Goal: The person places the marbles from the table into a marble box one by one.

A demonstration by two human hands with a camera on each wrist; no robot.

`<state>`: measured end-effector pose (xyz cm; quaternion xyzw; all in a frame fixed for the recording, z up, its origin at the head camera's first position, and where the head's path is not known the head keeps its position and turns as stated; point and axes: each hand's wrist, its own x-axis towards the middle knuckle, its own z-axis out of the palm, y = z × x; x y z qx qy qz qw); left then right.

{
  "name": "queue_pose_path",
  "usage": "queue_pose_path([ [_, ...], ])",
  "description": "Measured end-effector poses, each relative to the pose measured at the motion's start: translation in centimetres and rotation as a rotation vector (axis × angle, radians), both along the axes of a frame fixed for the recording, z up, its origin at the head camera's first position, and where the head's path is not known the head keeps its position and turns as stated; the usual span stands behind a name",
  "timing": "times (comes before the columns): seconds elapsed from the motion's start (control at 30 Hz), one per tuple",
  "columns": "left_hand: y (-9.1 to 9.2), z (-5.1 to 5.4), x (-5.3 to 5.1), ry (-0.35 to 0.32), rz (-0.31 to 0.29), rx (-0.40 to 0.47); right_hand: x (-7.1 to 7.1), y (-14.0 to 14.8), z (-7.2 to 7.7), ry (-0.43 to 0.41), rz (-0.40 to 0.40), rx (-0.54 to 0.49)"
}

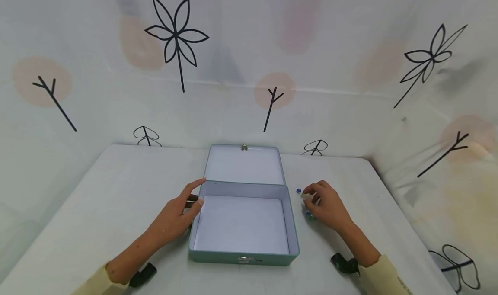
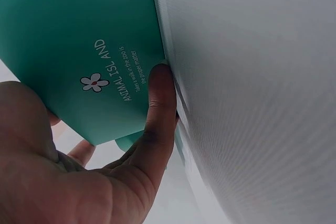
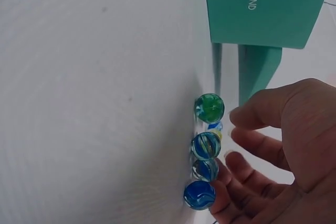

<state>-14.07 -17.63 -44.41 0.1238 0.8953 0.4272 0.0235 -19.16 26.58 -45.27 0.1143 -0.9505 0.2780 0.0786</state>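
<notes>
A green metal tin box (image 1: 243, 258) with a pale interior stands with its hinged lid (image 1: 244, 164) raised back. My left hand (image 1: 173, 220) grips its left side: the thumb reaches the rim, and other fingers lie along the outer wall and rear corner. To the right of the box, my right hand (image 1: 327, 206) hovers low over glass marbles with its fingers loosely bent. A green marble (image 3: 209, 108) and several blue ones (image 3: 199, 195) lie beside its fingertips in the right wrist view. Just beyond the thumb and index finger is a small yellowish marble (image 1: 303, 195).
The box stands on a white-covered table (image 1: 116, 191). A blue marble (image 1: 298, 190) lies ahead of the right fingertips. Behind the table hangs a pale cloth (image 1: 225, 113) printed with leaves and coloured patches. Dark wrist devices (image 1: 344, 264) sit below both wrists.
</notes>
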Motion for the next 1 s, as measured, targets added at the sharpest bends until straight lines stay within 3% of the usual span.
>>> queue_pose_path([
  [0.33, 0.02, -0.10, -0.02, 0.006, 0.000, 0.004, 0.04, 0.06, 0.07, -0.032, 0.011, 0.010],
  [0.67, 0.05, -0.22, 0.09, 0.006, 0.007, -0.002, -0.02, 0.18, -0.31, 0.010, 0.038, 0.028],
  [1.0, 0.05, -0.11, 0.11, 0.011, 0.000, -0.002, -0.11, 0.25, -0.22, -0.032, 0.034, 0.041],
])
